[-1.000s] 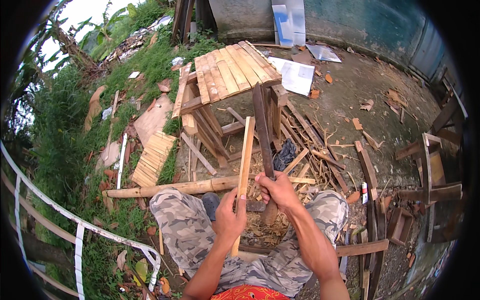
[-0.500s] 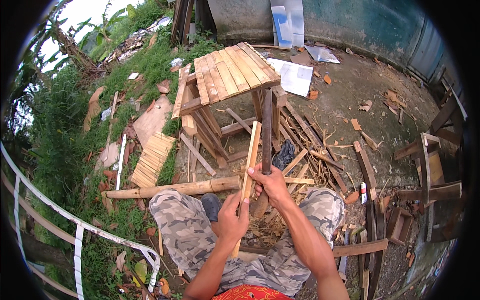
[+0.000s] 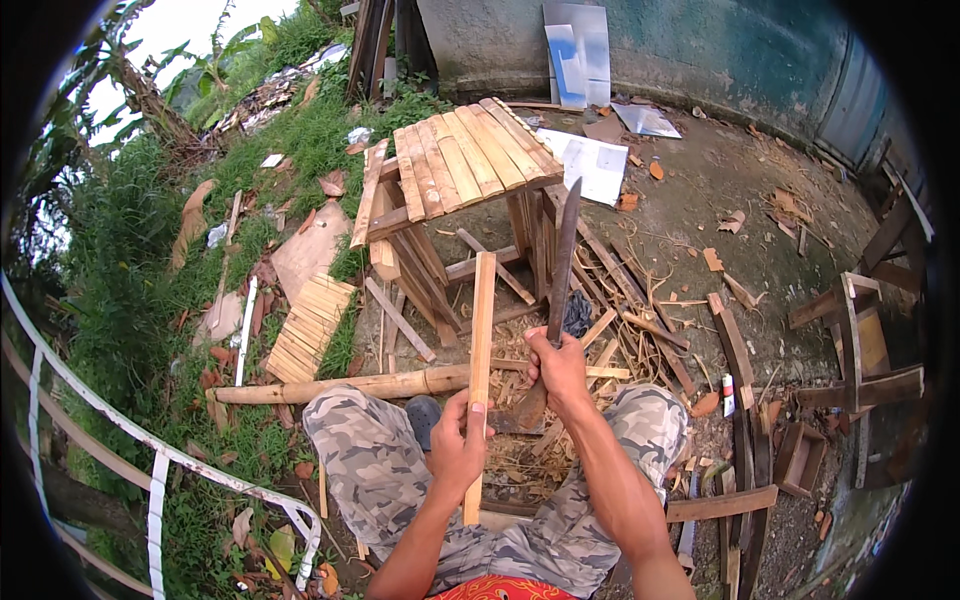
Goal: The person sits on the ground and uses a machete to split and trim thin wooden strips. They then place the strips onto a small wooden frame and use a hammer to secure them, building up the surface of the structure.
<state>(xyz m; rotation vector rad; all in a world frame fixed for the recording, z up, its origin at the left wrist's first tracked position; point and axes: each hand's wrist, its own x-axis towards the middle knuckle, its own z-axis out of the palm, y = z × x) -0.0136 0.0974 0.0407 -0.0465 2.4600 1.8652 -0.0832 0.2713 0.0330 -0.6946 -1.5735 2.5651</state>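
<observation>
The left hand (image 3: 458,442) is gripping a slat (image 3: 481,330); the right hand (image 3: 562,372) is clasping a machete (image 3: 565,260), partly hiding its handle (image 3: 532,404).

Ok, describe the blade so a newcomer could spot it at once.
Find the slatted wooden stand, upper centre. At its lower right, a long blade extends from the right hand. Dark and pointed, it differs from the pale, square-ended strip in the left hand.

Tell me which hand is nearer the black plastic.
Right. The right hand, gripping the machete, is just below the black plastic in the picture; the left hand is farther, down and to the left.
</observation>
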